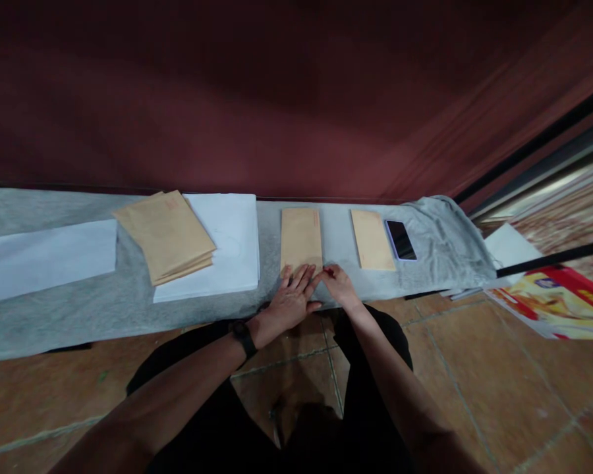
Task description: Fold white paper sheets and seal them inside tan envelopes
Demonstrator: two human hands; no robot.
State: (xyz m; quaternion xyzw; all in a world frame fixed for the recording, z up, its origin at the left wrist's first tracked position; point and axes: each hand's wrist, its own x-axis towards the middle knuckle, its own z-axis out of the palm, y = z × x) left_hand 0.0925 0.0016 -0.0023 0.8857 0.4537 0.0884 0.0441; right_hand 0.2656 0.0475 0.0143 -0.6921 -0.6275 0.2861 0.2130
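Observation:
A brown envelope (pixel 301 237) lies lengthwise on the grey cloth (pixel 103 303) right in front of me. My left hand (pixel 291 296) rests flat on its near end, fingers stretched out. My right hand (pixel 337 284) is beside it at the envelope's near right corner, fingers curled and pressed together as if pinching something small and red that I cannot make out. A dark watch sits on my left wrist.
A stack of brown envelopes (pixel 165 234) lies on white sheets (pixel 227 243) to the left, with another white sheet (pixel 44 257) further left. To the right are a second single envelope (pixel 371 238), a phone (pixel 400 239), and colourful printed sheets (pixel 553 303) on the tiled floor.

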